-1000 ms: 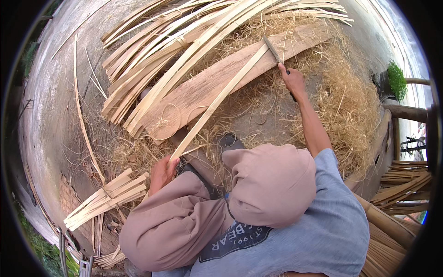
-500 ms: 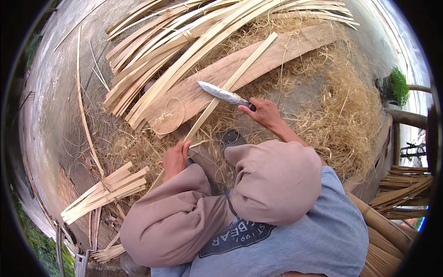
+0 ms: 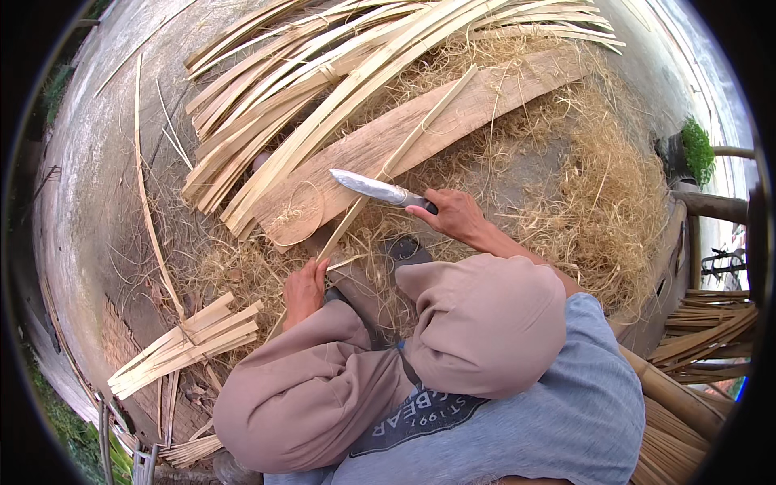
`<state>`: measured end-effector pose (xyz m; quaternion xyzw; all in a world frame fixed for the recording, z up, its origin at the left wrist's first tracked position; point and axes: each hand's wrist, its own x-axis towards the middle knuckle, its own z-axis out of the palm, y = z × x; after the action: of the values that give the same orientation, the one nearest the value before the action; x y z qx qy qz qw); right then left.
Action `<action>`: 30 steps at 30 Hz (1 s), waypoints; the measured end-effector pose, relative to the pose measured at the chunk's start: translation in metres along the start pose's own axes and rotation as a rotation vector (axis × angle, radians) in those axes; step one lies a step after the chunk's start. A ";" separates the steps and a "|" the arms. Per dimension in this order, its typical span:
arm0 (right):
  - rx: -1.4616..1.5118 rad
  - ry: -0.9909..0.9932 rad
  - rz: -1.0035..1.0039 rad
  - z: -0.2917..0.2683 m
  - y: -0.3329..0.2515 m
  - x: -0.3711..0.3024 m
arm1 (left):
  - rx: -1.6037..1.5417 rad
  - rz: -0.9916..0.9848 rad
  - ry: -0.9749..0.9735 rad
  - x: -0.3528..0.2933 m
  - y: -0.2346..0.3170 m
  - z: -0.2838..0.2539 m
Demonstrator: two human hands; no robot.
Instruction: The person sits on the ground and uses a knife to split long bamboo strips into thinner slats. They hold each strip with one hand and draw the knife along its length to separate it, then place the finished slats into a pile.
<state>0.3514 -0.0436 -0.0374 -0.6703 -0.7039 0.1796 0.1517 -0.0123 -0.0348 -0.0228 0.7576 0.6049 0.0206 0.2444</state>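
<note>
My left hand (image 3: 305, 289), beside my left knee, is closed round the near end of a long pale bamboo strip (image 3: 414, 139). That strip runs up and away to the right, its far part over a broad wooden plank (image 3: 501, 97). In my right hand (image 3: 453, 217) is the dark handle of a knife (image 3: 370, 187). The knife's wide, pale blade points left and lies across the strip near the plank's near edge. Thin curled shavings (image 3: 284, 212) rest on the plank's left end.
Beyond the plank lies a large bundle of bamboo strips (image 3: 267, 109). A smaller bunch of strips (image 3: 190, 343) sits at the lower left. Heaps of fine shavings (image 3: 598, 218) cover the ground at right. A bamboo pole (image 3: 671, 388) and more strips (image 3: 703, 323) are at the right edge.
My right hand and the knife have shifted a little left and nearer to me along the strip. The strip has turned a little, and its far end has moved slightly left.
</note>
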 end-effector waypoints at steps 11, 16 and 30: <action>0.153 0.354 0.747 -0.084 0.189 0.092 | 0.081 -0.067 -0.033 -0.014 -0.001 -0.005; 0.111 -0.121 0.222 -0.034 0.004 0.015 | 0.079 -0.096 -0.054 -0.019 -0.011 0.000; 0.055 0.159 0.537 -0.096 0.126 0.065 | -0.033 -0.077 -0.131 -0.015 -0.014 -0.005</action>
<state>0.5034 0.0305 -0.0108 -0.8403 -0.4820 0.1792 0.1715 -0.0309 -0.0445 -0.0201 0.7293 0.6160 -0.0284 0.2963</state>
